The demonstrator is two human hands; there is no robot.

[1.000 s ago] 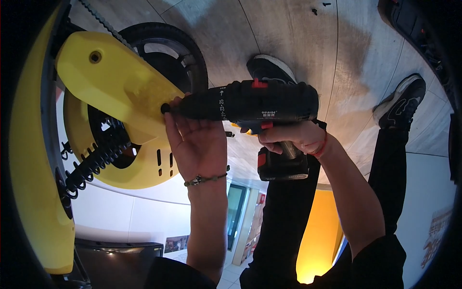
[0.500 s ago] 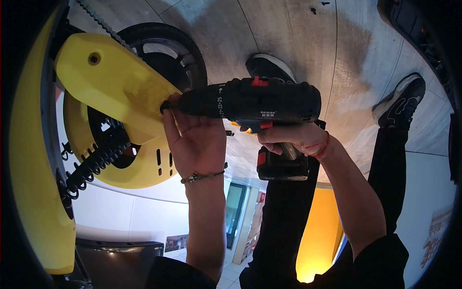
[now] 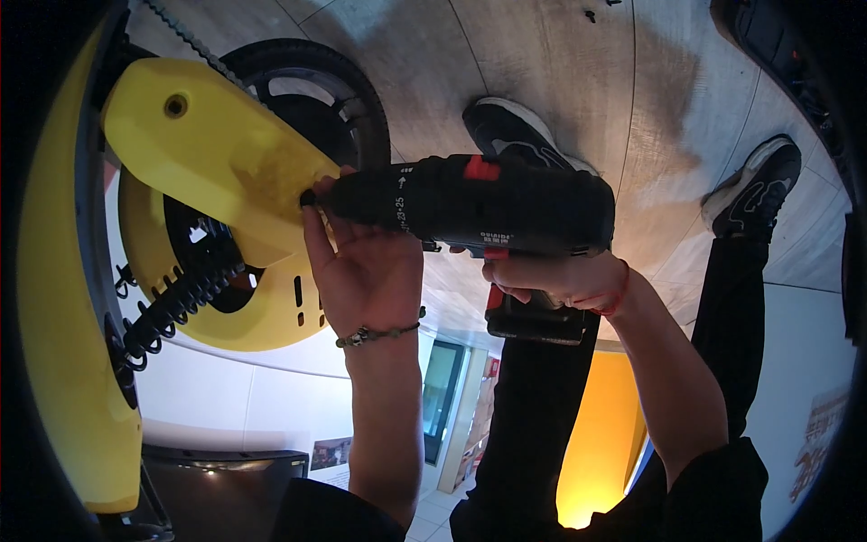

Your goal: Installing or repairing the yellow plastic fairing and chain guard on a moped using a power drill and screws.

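My right hand is closed round the handle of a black and red cordless drill, which points left. Its battery pack sits below the hand. Palm up beneath the drill's nose is my left hand. Its thumb and fingertips close about a small black round piece at the front of the drill, right against the lower right end of a yellow cover. The far fingers are partly hidden by the drill, and the exact kind of the black piece is unclear.
Beside the cover are a black wheel, a chain and a coil-spring shock absorber. A curved yellow body panel borders the left. My black shoes stand on the wood-look floor. A dark case lies upper right.
The drill's rear has shifted slightly right and down, together with my right hand. My left hand stays almost in place at the cover's end.
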